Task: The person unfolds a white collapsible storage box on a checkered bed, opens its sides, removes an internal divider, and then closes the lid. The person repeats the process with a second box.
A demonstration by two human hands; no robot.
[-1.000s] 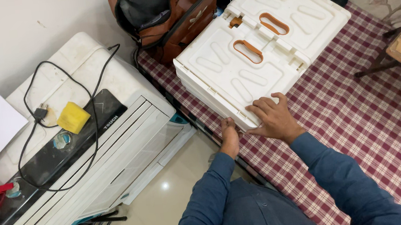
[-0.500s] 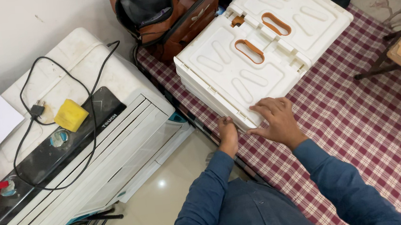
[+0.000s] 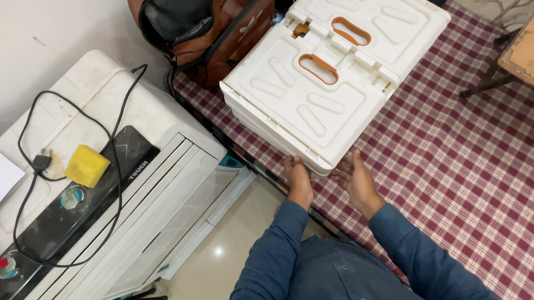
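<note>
**Both hands at the near corner of a white crate**

On the checked cloth (image 3: 480,167) lies a folded white plastic crate (image 3: 331,64) with orange handles. Left hand (image 3: 298,181) presses its near left side; right hand (image 3: 354,178) touches the near right side, fingers flat, neither closed around anything. Beside it stand a brown backpack (image 3: 214,23) and a white cooler (image 3: 107,206).
</note>
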